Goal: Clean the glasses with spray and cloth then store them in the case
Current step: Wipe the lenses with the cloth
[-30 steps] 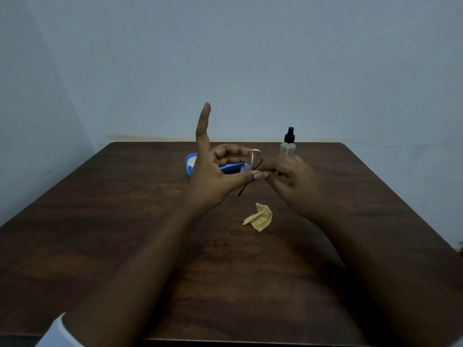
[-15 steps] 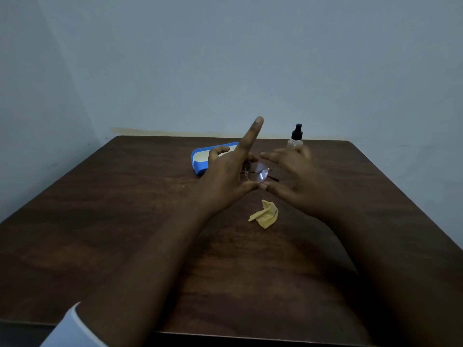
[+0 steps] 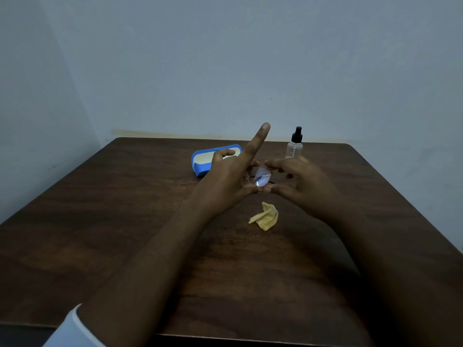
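Observation:
Thin-framed glasses [image 3: 259, 177] with round lenses hang above the table between both hands. My left hand [image 3: 226, 179] pinches the frame with thumb and bent fingers, its index finger pointing up. My right hand [image 3: 300, 181] holds the frame's right side between thumb and fingers. An open blue case [image 3: 204, 161] with a pale lining lies behind my left hand. A clear spray bottle [image 3: 294, 146] with a black nozzle stands upright at the back. A crumpled yellow cloth [image 3: 266, 216] lies on the table, nearer to me than the hands.
A dark wooden table [image 3: 125, 221] stands against a pale wall [image 3: 225, 58] in a corner. A white sleeve cuff [image 3: 72, 329] shows at the lower left.
The glasses turned from edge-on to lens facing me. My left index finger tilted to the right. My right hand's fingers spread from a tight pinch to a wider hold.

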A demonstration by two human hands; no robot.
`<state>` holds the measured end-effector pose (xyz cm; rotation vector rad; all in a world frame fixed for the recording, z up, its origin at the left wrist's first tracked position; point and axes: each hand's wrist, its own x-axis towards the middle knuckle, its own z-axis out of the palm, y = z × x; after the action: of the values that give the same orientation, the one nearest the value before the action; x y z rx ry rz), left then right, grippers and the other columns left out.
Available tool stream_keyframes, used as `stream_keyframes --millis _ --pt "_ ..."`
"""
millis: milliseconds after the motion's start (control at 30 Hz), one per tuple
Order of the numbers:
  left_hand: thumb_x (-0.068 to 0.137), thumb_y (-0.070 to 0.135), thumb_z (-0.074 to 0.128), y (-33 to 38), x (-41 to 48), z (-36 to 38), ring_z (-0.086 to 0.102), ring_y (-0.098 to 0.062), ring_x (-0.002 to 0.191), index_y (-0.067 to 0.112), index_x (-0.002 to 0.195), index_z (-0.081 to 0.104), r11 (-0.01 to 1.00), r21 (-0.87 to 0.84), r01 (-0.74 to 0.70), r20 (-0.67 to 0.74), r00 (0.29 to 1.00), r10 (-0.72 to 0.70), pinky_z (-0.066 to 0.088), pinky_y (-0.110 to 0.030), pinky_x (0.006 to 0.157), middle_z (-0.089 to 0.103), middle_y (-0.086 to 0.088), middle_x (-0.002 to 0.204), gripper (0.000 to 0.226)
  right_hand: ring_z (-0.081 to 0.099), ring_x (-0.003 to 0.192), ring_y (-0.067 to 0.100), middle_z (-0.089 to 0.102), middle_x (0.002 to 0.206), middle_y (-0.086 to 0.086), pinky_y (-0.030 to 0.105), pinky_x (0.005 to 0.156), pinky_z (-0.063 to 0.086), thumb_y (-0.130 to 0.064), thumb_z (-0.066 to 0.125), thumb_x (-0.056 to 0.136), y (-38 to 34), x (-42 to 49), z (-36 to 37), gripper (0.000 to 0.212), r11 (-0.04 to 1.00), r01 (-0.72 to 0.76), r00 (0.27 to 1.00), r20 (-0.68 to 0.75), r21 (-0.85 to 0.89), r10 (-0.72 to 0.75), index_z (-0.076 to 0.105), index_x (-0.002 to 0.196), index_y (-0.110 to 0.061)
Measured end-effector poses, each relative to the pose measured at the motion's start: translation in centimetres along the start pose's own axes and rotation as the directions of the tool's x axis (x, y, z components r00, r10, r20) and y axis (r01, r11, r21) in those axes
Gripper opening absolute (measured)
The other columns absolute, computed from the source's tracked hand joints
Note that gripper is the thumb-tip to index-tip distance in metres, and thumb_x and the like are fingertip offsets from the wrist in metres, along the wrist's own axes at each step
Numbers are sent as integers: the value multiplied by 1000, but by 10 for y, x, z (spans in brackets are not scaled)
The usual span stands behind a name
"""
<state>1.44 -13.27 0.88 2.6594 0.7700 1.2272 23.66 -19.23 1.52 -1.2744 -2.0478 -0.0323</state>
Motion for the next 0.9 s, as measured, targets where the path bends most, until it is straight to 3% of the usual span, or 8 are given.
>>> stream_keyframes --millis 67,133,267,333,400,500,633,900 --pt "85 37 90 1 -1 0 47 12 114 68 157 -13 998 -22 56 21 998 -55 37 -24 104 75 9 104 129 62 102 -9 72 117 -13 5 83 44 -32 87 85 1 0 2 55 998 1 1000 -2 63 -1 68 135 -19" --pt "84 38 90 2 -1 -1 48 -4 114 71 155 -13 993 -42 111 46 993 -109 43 -32 102 75 14 109 129 69 101 -5 73 112 -17 8 83 50 -26 88 84 2 0 3 56 989 -33 999 5 143 33 68 136 -21" --pt "85 32 91 0 0 -4 45 29 117 68 158 -9 998 -23 62 1 998 -62 27 -18 112 75 17 106 129 72 94 -3 75 104 -18 14 81 56 -25 87 86 3 -2 3 47 974 -97 995 -5 206 100 70 129 -26" --pt "85 28 90 0 0 -4 40 35 115 69 157 -10 999 9 40 -17 999 -40 18 -12 113 75 14 106 129 73 88 0 77 97 -18 17 77 58 -22 83 90 2 -2 4 34 963 -118 992 -19 241 126 71 118 -35" --pt "87 27 89 0 0 -5 43 31 115 69 156 -12 999 30 34 -15 999 -34 20 -18 113 75 11 107 129 74 82 8 78 91 -12 29 74 62 -17 78 93 2 -2 6 26 940 -170 983 -17 296 183 73 113 -32" --pt "89 29 86 2 1 -5 53 7 109 63 160 -13 998 50 29 -4 1000 -29 18 -16 115 75 10 108 126 76 76 19 78 85 1 47 74 64 -9 71 95 3 -1 10 19 884 -253 963 14 394 269 76 111 -19" --pt "91 34 81 4 1 -5 57 -3 103 61 162 -11 998 58 9 -25 1000 -7 5 -2 111 74 7 105 119 75 75 24 78 86 11 41 72 64 4 64 96 0 -1 17 23 749 -296 942 52 593 331 74 110 -11" --pt "93 37 82 1 0 -2 57 12 111 62 161 -12 999 40 28 -3 1000 -28 7 -12 117 76 10 114 119 76 75 28 79 85 17 31 67 62 3 62 100 -1 -1 27 18 630 -327 909 53 705 412 75 109 -4"
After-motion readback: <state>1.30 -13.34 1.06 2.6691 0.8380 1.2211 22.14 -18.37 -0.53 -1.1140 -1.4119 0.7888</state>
